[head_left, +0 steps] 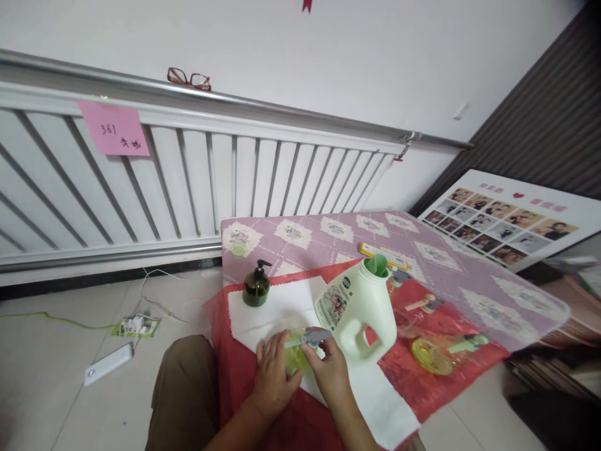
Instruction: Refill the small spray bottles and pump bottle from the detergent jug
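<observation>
A clear pump bottle point(295, 362) with yellow-green liquid stands between my two hands, above the white cloth. My left hand point(273, 379) is wrapped round its left side. My right hand point(330, 368) closes on the grey and green pump head point(317, 337) at the top; its fingertips are partly hidden. Just right of my hands is a large pale green jug point(364, 304), with its mouth open and a green spout inside. A dark green pump bottle point(256, 289) stands upright behind my left hand.
More clear pump bottles are on the red cloth, one with yellow liquid point(429, 357). A small green cap point(238, 250) and a yellow-edged box point(382, 255) lie on the patterned tablecloth point(338, 228). A white radiator point(244, 169) runs behind; a power strip point(135, 326) lies on the floor.
</observation>
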Demonstrator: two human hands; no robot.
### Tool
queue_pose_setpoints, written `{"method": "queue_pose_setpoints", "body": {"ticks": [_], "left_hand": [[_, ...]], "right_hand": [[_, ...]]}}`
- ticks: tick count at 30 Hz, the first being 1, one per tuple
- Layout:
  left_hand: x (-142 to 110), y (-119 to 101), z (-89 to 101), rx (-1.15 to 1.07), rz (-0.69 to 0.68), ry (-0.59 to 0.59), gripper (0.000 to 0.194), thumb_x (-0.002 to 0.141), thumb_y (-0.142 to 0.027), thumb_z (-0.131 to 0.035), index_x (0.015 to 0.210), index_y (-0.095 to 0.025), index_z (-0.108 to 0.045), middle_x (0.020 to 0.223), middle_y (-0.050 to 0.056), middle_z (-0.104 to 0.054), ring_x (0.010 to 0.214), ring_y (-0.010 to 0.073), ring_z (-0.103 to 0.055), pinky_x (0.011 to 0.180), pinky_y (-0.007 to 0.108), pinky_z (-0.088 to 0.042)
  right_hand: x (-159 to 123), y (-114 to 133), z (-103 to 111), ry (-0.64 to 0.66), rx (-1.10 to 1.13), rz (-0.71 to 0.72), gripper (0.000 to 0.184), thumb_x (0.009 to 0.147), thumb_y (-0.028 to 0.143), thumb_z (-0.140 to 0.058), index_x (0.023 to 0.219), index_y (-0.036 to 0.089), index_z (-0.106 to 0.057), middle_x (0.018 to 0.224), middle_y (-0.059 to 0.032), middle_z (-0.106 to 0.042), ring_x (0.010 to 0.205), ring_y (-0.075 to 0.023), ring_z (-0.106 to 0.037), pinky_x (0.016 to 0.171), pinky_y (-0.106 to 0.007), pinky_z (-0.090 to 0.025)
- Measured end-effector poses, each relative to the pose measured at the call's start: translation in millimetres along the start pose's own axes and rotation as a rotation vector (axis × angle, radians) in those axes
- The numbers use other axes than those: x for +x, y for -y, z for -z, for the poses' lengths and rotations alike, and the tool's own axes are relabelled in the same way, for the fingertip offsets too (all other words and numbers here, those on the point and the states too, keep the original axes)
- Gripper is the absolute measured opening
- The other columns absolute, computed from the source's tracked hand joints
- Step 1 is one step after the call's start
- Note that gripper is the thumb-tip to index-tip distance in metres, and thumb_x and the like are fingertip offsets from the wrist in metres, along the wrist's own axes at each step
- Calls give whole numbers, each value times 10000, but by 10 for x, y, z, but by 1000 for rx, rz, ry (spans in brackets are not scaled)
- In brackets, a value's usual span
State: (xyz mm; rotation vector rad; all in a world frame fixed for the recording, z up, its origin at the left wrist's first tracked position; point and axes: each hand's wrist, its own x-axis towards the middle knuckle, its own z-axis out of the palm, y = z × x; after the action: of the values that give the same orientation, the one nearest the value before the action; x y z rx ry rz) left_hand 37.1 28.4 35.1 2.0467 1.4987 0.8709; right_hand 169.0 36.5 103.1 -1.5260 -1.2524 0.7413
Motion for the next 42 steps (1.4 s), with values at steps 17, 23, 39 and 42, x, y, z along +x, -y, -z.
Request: {"method": "queue_pose_setpoints", "body": {"ticks": [17,23,39,42], "left_hand": [[3,1,8,-3,-5,17,681,747,-277,-566,1368,-191,-300,1376,119,-477,1295,267,-395,1104,563,-186],[4,-24,34,-8,10,19,692,729,-257,-574,1363,-203,-302,1371,111,-481,1291,263,-400,1108,557,-182],[8,-47,45,-22,2,8,644,716,-218,-572,1318,-210,-343,1341,119,-505,1274,263,-416,1106,572,-175],[9,-41,43,-13,5,10,649,716,-219,-571,1325,-212,-348,1357,118,-494,1278,264,-414,1110,562,-178]], "right_hand": [[-57,-76,147,217,129,27,316,848,390,-583,1139,268,-572,1196,-76,-633,1098,-249,-590,966,-438,-456],[-40,-33,147,199,119,54,297,832,375,-605,1103,253,-594,1129,-71,-661,1041,-240,-614,938,-410,-472],[-72,-124,-32,-2,165,7,376,740,384,-668,1071,246,-558,1042,-77,-681,974,-243,-637,886,-433,-510],[-73,-83,-32,17,157,16,295,761,387,-654,1012,241,-597,1023,-73,-694,977,-243,-636,891,-420,-508]]}}
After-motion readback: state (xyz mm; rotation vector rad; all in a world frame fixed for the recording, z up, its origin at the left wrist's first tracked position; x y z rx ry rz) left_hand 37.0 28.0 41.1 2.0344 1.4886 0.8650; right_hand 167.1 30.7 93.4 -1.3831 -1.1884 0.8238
